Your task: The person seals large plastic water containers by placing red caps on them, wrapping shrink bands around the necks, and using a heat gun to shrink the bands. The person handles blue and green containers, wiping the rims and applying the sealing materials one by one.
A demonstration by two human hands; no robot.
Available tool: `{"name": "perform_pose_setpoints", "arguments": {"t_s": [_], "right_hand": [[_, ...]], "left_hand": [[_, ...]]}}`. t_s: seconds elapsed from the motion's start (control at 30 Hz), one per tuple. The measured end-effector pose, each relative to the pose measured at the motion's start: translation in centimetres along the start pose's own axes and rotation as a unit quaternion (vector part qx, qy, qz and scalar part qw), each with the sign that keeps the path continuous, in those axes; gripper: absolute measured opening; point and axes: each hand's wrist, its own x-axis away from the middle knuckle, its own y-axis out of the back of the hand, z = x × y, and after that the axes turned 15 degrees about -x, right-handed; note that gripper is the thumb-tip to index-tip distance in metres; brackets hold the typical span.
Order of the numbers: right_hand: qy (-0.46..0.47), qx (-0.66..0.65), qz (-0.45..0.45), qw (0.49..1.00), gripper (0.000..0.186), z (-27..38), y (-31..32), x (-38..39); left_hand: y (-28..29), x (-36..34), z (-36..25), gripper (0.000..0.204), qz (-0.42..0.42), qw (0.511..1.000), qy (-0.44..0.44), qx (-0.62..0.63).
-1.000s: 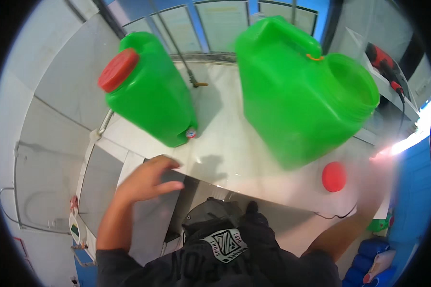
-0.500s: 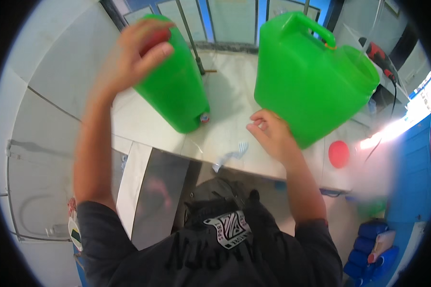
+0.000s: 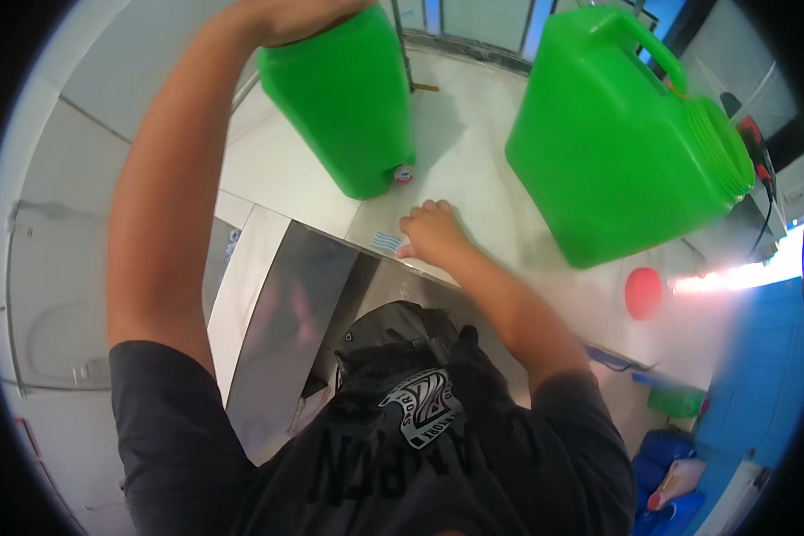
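Two green plastic jerrycans stand on a white tiled counter. My left hand lies over the top of the left jerrycan; its fingers are hidden behind the hand and by the upper picture edge. A small round red-and-white cap sits low on that can's side. My right hand is closed at the counter's front edge, with a clear plastic strip with blue stripes showing beside its thumb. To the right stands the other jerrycan, handle up, its wide threaded mouth uncovered.
A round red lid lies on the counter at the right. Behind the right jerrycan is a red-and-black power tool with a cord. Blue containers and a green one stand low at the right.
My left hand has reached farther forward over the left jerrycan's top. My right hand has moved left from beside the right jerrycan to the strip, which has shifted left. The view has tilted.
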Motion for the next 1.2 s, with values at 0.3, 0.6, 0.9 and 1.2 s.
{"name": "perform_pose_setpoints", "arguments": {"t_s": [0.3,0.6,0.9,1.2], "right_hand": [[0.034,0.046,-0.021,0.998,0.033,-0.8,-2.3,4.2],[-0.005,-0.068,-0.069,0.995,0.039,-1.8,-0.8,5.8],[0.006,-0.078,-0.104,0.991,0.025,-0.3,-4.4,6.5],[-0.071,-0.730,-0.081,0.675,0.027,1.9,2.9,3.2]], "left_hand": [[1.2,2.8,8.8,0.077,0.114,0.951,0.196,0.211],[-22.0,14.9,9.6,0.066,0.297,0.948,0.022,0.114],[-31.9,19.6,-2.8,0.068,0.300,0.896,0.029,0.326],[-26.2,16.8,-9.8,0.048,0.155,0.646,0.104,0.740]]}}
